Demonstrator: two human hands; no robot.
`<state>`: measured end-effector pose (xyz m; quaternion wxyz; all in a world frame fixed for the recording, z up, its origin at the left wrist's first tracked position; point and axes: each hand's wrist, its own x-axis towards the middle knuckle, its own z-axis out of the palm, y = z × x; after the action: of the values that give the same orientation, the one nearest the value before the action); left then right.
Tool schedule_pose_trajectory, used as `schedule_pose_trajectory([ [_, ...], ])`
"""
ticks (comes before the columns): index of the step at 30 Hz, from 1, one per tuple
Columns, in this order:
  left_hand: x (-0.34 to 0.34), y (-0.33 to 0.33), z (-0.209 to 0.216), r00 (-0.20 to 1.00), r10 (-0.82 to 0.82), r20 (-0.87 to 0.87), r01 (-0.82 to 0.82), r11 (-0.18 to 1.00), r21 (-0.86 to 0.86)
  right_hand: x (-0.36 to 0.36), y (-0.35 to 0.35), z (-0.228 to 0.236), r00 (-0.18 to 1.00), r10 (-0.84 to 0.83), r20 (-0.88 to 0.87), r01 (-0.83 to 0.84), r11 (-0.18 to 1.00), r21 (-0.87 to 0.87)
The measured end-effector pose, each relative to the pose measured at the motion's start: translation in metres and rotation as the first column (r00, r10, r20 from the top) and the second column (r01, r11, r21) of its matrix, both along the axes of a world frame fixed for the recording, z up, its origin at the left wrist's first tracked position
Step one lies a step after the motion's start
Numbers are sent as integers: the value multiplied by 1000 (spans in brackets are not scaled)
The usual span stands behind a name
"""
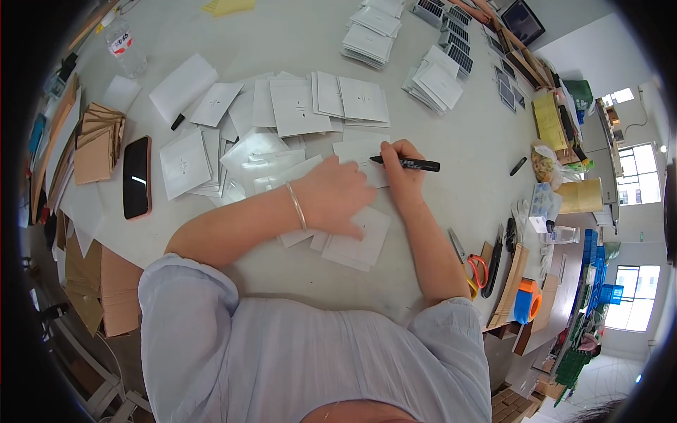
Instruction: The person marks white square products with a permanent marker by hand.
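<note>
My right hand is closed around a black marker pen. The pen lies nearly level, its tip pointing left over a white card. My left hand is beside that card with fingers apart and thumb stretched out, slightly blurred. Under its thumb side lie several white cards. I cannot tell whether it presses on them. Shiny clear sleeves lie left of my left hand. Behind both hands, white cards spread in overlapping piles.
A phone, a pen cap and brown card pieces lie left. Scissors, a box cutter and an orange-and-blue tape dispenser lie right. A bottle stands far left; more card stacks lie at the back.
</note>
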<state>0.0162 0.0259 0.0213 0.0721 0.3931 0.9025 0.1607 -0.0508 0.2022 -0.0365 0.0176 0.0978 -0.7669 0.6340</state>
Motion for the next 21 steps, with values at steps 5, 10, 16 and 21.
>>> schedule_pose_trajectory([
  [5,-25,1,-23,934,347,-87,-345,938,39,3,-8,5,997,36,-72,-30,996,87],
  [10,-27,1,-21,943,328,-62,-328,945,-1,2,-6,3,995,25,-93,-14,994,112],
  [16,-29,0,-29,967,251,-38,-249,967,46,2,-7,1,992,10,-127,5,993,117],
  [21,-31,0,-31,969,247,-13,-245,967,61,0,-6,-3,991,6,-134,12,990,137],
])
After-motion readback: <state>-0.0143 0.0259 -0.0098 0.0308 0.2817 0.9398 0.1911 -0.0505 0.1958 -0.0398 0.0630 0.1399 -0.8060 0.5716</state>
